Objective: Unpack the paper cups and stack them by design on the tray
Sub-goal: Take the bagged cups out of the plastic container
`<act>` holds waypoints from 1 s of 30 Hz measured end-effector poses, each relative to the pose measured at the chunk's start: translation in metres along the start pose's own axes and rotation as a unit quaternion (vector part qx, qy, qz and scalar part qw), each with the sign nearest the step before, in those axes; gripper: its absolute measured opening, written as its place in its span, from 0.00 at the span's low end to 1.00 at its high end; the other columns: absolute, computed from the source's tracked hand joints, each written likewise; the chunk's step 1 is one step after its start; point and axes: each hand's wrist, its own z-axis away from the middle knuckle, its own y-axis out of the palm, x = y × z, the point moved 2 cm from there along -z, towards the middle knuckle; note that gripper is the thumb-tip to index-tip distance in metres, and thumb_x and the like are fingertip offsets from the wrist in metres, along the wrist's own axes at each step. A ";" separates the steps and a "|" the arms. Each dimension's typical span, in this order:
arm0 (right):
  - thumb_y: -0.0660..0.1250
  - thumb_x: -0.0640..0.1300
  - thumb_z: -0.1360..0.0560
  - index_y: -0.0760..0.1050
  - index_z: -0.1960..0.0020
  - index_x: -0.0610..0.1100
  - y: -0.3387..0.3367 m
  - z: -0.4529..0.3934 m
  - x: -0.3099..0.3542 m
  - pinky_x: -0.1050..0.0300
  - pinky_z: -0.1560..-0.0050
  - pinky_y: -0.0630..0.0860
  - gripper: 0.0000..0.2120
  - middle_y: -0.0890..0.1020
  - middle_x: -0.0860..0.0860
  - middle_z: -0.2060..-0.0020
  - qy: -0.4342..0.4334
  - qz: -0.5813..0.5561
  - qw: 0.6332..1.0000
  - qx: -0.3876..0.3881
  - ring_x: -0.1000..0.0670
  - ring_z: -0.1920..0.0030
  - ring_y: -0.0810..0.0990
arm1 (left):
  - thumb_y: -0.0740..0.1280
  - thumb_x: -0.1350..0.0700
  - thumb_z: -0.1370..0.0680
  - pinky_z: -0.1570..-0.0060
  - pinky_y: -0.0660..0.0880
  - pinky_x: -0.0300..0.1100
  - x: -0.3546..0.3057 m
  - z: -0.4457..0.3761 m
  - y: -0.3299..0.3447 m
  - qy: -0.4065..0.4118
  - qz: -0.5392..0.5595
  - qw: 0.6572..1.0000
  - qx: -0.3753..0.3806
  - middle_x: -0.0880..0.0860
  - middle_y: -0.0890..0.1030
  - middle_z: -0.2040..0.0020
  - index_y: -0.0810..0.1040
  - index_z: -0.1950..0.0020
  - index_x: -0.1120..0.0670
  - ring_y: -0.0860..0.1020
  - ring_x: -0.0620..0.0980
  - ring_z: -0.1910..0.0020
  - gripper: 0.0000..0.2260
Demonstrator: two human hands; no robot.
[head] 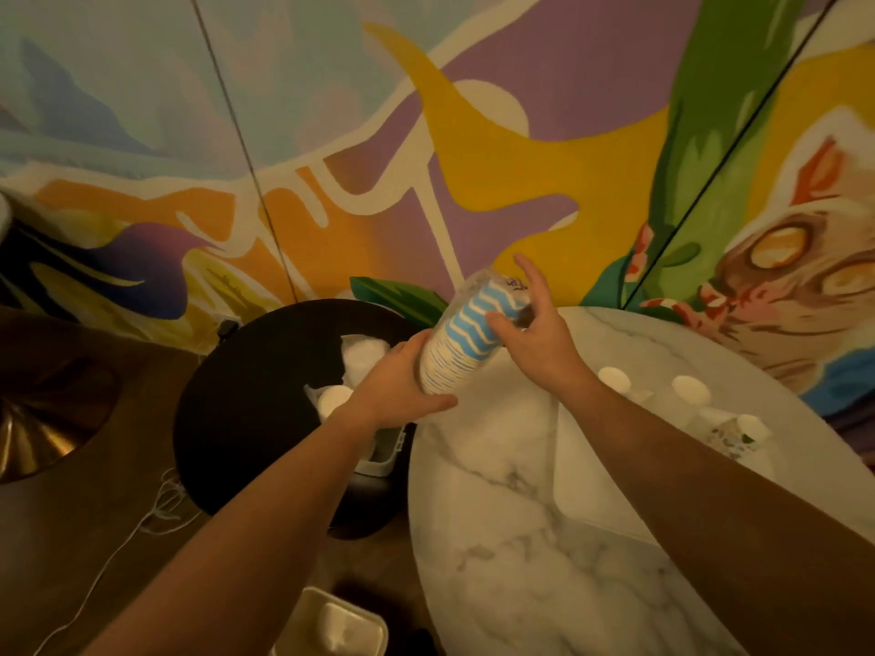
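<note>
Above the white marble tabletop [521, 537], the left hand [397, 390] is gripping the blue-striped paper cup stack [464, 338]; the right hand [535, 333] is pinching its clear plastic wrapper [483, 281].

painted cat mural [781, 258] behind marble table [521, 537], black round table [246, 395] w/ white cord [142, 523] nearby

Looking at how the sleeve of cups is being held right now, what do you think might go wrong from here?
1. The left hand holds the tilted sleeve of blue-striped cups at its lower end only; once the right hand pulls the wrapper off, cups may slide out.
2. The sleeve hangs near the marble table edge, so loose cups could fall to the floor.
3. The right forearm passes close to the upright cups and might topple them.
</note>
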 end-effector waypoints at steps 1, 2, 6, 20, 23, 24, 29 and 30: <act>0.72 0.43 0.24 0.55 0.21 0.58 -0.011 0.005 0.000 0.53 0.43 0.81 0.39 0.79 0.55 0.36 0.005 -0.006 1.000 -0.005 0.53 0.39 0.81 | 0.81 0.41 0.37 0.38 0.78 0.53 -0.009 -0.001 0.008 0.014 0.017 1.000 -0.002 0.45 0.78 0.36 0.67 0.27 0.44 0.78 0.45 0.38 0.42; 0.75 0.45 0.26 0.53 0.21 0.58 -0.022 0.012 0.000 0.53 0.42 0.81 0.43 0.80 0.52 0.36 0.011 -0.005 1.000 -0.013 0.52 0.39 0.82 | 0.82 0.44 0.36 0.40 0.79 0.51 -0.020 0.000 0.017 0.024 0.032 0.999 -0.001 0.44 0.80 0.38 0.69 0.29 0.45 0.79 0.44 0.41 0.39; 0.78 0.49 0.29 0.55 0.21 0.55 -0.078 0.048 -0.007 0.54 0.40 0.79 0.44 0.80 0.50 0.35 0.048 -0.012 0.998 -0.049 0.52 0.37 0.80 | 0.82 0.45 0.35 0.43 0.80 0.47 -0.064 0.004 0.067 0.059 0.091 0.994 0.024 0.43 0.81 0.40 0.71 0.31 0.45 0.81 0.41 0.44 0.36; 0.80 0.49 0.32 0.71 0.32 0.52 -0.289 0.296 -0.084 0.56 0.42 0.80 0.32 0.81 0.61 0.44 0.211 0.091 0.947 -0.224 0.62 0.45 0.81 | 0.79 0.41 0.33 0.32 0.66 0.48 -0.244 0.071 0.330 0.131 -0.032 0.965 0.223 0.54 0.68 0.34 0.63 0.25 0.47 0.63 0.55 0.32 0.42; 0.80 0.46 0.31 0.68 0.35 0.57 -0.328 0.340 -0.089 0.71 0.50 0.76 0.30 0.79 0.67 0.48 0.223 0.120 0.928 -0.272 0.67 0.49 0.80 | 0.77 0.44 0.31 0.33 0.68 0.51 -0.287 0.084 0.377 0.159 -0.007 0.946 0.282 0.54 0.72 0.36 0.61 0.23 0.47 0.69 0.56 0.34 0.41; 0.80 0.45 0.31 0.68 0.35 0.56 -0.339 0.351 -0.092 0.73 0.53 0.75 0.31 0.78 0.67 0.48 0.227 0.119 0.922 -0.290 0.68 0.50 0.79 | 0.77 0.47 0.30 0.34 0.70 0.52 -0.301 0.088 0.388 0.160 0.017 0.943 0.293 0.54 0.74 0.36 0.61 0.22 0.47 0.71 0.55 0.36 0.41; 0.80 0.48 0.31 0.67 0.28 0.50 -0.385 0.386 -0.107 0.75 0.52 0.71 0.36 0.78 0.60 0.43 0.249 0.132 0.896 -0.344 0.59 0.43 0.79 | 0.74 0.57 0.25 0.31 0.71 0.49 -0.345 0.100 0.423 0.141 0.079 0.936 0.313 0.53 0.75 0.30 0.57 0.19 0.48 0.75 0.53 0.34 0.39; 0.80 0.48 0.31 0.66 0.27 0.49 -0.391 0.390 -0.113 0.74 0.50 0.71 0.37 0.78 0.59 0.42 0.254 0.130 0.894 -0.346 0.58 0.42 0.78 | 0.73 0.58 0.24 0.31 0.71 0.47 -0.349 0.101 0.426 0.140 0.077 0.935 0.316 0.54 0.74 0.29 0.57 0.19 0.48 0.75 0.53 0.32 0.38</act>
